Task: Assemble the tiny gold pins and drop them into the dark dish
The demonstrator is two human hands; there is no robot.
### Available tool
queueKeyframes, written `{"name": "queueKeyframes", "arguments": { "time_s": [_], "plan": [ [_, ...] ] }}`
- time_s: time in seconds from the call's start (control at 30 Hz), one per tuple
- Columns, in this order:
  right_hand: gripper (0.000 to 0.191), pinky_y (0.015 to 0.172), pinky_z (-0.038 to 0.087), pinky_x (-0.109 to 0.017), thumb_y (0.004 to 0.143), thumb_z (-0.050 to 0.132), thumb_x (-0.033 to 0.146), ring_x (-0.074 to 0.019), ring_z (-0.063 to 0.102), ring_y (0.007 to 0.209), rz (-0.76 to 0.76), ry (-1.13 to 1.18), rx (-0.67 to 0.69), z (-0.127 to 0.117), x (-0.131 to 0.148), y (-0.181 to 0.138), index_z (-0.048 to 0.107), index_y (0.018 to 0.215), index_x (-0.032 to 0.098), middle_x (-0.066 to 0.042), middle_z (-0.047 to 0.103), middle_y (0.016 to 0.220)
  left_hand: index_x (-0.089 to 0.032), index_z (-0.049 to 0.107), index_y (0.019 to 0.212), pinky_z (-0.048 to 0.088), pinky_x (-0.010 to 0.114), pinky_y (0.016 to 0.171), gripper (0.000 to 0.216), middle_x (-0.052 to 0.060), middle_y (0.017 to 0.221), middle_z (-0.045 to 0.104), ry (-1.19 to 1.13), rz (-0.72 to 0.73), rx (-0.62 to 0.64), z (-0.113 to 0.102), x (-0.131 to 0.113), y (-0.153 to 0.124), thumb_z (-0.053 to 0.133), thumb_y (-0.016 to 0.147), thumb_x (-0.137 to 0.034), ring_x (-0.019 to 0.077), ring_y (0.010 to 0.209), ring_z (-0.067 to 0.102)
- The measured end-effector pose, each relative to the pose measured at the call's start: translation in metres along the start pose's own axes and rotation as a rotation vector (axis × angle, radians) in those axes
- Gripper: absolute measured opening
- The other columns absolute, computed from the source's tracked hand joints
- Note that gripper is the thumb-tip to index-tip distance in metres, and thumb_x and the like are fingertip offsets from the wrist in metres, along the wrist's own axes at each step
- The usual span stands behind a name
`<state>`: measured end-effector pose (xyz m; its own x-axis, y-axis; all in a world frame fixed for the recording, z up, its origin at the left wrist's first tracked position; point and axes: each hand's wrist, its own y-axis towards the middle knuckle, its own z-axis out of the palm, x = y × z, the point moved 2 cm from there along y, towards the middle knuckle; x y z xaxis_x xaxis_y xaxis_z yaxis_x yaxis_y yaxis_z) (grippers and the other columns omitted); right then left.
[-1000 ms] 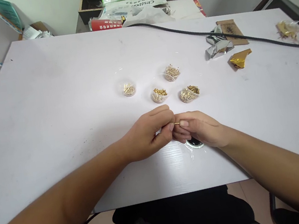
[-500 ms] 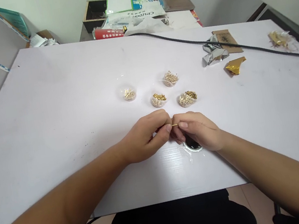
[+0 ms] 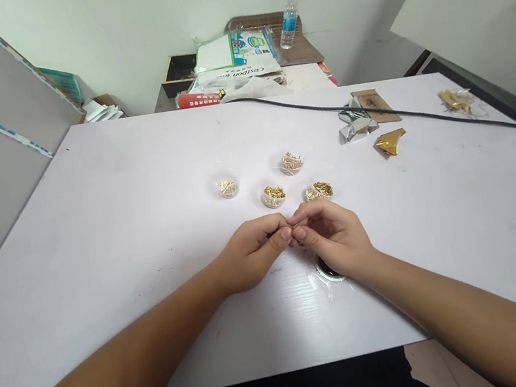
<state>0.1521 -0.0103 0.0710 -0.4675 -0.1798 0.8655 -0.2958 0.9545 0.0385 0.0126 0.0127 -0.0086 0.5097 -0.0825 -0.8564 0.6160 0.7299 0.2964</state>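
My left hand (image 3: 252,256) and my right hand (image 3: 335,237) meet fingertip to fingertip above the white table (image 3: 98,230), pinching a tiny gold pin (image 3: 293,226) between them. Just beyond the fingers stand several small clear cups of gold pins: one at the left (image 3: 228,187), one in the middle (image 3: 273,196), one behind (image 3: 291,162) and one (image 3: 318,191) right by my right hand. A small round dish with a dark centre (image 3: 326,272) lies under my right wrist, partly hidden.
A black cable (image 3: 372,110) crosses the far right of the table. Silver foil (image 3: 355,127), gold foil (image 3: 390,141) and a brown packet (image 3: 373,104) lie at the right back. A water bottle (image 3: 289,11) and bags stand on a table behind.
The camera has tilted up, so more of the back wall and the bottle show. My fingertips have closed together over the pin, and less of it is visible.
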Motion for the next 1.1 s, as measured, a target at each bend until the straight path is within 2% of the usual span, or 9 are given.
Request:
{"name": "queueKeyframes", "arguments": {
  "time_s": [0.23, 0.37, 0.47, 0.53, 0.67, 0.77, 0.83, 0.97, 1.1],
  "plan": [
    [0.014, 0.054, 0.049, -0.025, 0.092, 0.061, 0.030, -0.0115, 0.061, 0.063, 0.034, 0.026, -0.006, -0.004, 0.006, 0.000, 0.056, 0.086, 0.018, -0.003, 0.063, 0.077, -0.016, 0.059, 0.078, 0.042, 0.023, 0.061, 0.035, 0.000, 0.071, 0.059, 0.380, 0.153, -0.136, -0.007, -0.008, -0.003, 0.044, 0.097, -0.041, 0.0087, 0.063, 0.049],
    [0.019, 0.053, 0.050, -0.024, 0.092, 0.062, 0.034, -0.0127, 0.064, 0.065, 0.139, 0.096, -0.007, -0.004, 0.006, 0.000, 0.054, 0.087, 0.017, -0.007, 0.069, 0.080, -0.017, 0.061, 0.087, 0.043, 0.023, 0.065, 0.025, 0.001, 0.077, 0.059, 0.628, 0.272, -0.322, -0.026, -0.025, -0.001, 0.044, 0.097, -0.032, 0.0099, 0.070, 0.052],
    [0.022, 0.054, 0.051, -0.025, 0.090, 0.063, 0.036, -0.0134, 0.065, 0.064, 0.188, 0.095, -0.012, -0.004, 0.004, 0.002, 0.055, 0.087, 0.017, -0.006, 0.068, 0.077, -0.018, 0.064, 0.095, 0.045, 0.026, 0.074, 0.020, 0.003, 0.087, 0.058, 0.809, 0.232, -0.394, -0.043, -0.044, 0.007, 0.047, 0.096, -0.028, 0.0121, 0.082, 0.054],
    [0.022, 0.055, 0.051, -0.025, 0.089, 0.064, 0.037, -0.0131, 0.063, 0.063, 0.197, 0.051, -0.018, -0.004, 0.003, 0.003, 0.057, 0.088, 0.016, -0.004, 0.065, 0.074, -0.020, 0.067, 0.099, 0.046, 0.032, 0.084, 0.021, 0.005, 0.096, 0.057, 0.948, 0.168, -0.340, -0.050, -0.056, 0.017, 0.048, 0.095, -0.028, 0.0156, 0.091, 0.053],
    [0.022, 0.057, 0.050, -0.027, 0.088, 0.064, 0.038, -0.0128, 0.059, 0.062, 0.184, -0.097, -0.042, -0.006, 0.003, 0.004, 0.062, 0.090, 0.016, -0.002, 0.061, 0.072, -0.024, 0.073, 0.095, 0.042, 0.046, 0.101, 0.024, 0.008, 0.120, 0.051, 1.212, 0.101, -0.077, -0.052, -0.068, 0.041, 0.050, 0.092, -0.026, 0.0251, 0.114, 0.043],
    [0.021, 0.056, 0.048, -0.027, 0.088, 0.062, 0.037, -0.0130, 0.056, 0.061, 0.152, -0.182, -0.052, -0.008, 0.002, 0.004, 0.063, 0.091, 0.017, -0.002, 0.060, 0.071, -0.024, 0.075, 0.089, 0.041, 0.048, 0.103, 0.024, 0.006, 0.132, 0.049, 1.314, 0.032, 0.112, -0.047, -0.070, 0.062, 0.052, 0.089, -0.018, 0.0270, 0.119, 0.041],
    [0.018, 0.056, 0.047, -0.028, 0.088, 0.061, 0.035, -0.0134, 0.056, 0.061, 0.120, -0.214, -0.056, -0.008, 0.002, 0.005, 0.064, 0.090, 0.017, -0.003, 0.061, 0.072, -0.021, 0.076, 0.082, 0.043, 0.044, 0.098, 0.025, 0.008, 0.127, 0.053, 1.349, -0.059, 0.188, -0.041, -0.071, 0.076, 0.053, 0.085, -0.011, 0.0269, 0.116, 0.043],
    [0.016, 0.060, 0.049, -0.029, 0.088, 0.060, 0.033, -0.0143, 0.057, 0.063, 0.090, -0.265, -0.047, -0.009, 0.002, 0.006, 0.065, 0.089, 0.018, -0.003, 0.063, 0.073, -0.016, 0.072, 0.073, 0.046, 0.040, 0.092, 0.021, 0.012, 0.117, 0.057, 1.381, -0.248, 0.188, -0.027, -0.073, 0.093, 0.057, 0.077, -0.002, 0.0297, 0.115, 0.046],
    [0.016, 0.058, 0.048, -0.029, 0.089, 0.058, 0.032, -0.0140, 0.057, 0.062, 0.104, -0.271, -0.034, -0.009, 0.003, 0.006, 0.064, 0.089, 0.017, -0.003, 0.063, 0.072, -0.014, 0.065, 0.064, 0.049, 0.037, 0.086, 0.021, 0.013, 0.100, 0.061, 1.469, -0.318, 0.183, -0.017, -0.069, 0.098, 0.053, 0.072, 0.002, 0.0279, 0.104, 0.052]
  ]
}}
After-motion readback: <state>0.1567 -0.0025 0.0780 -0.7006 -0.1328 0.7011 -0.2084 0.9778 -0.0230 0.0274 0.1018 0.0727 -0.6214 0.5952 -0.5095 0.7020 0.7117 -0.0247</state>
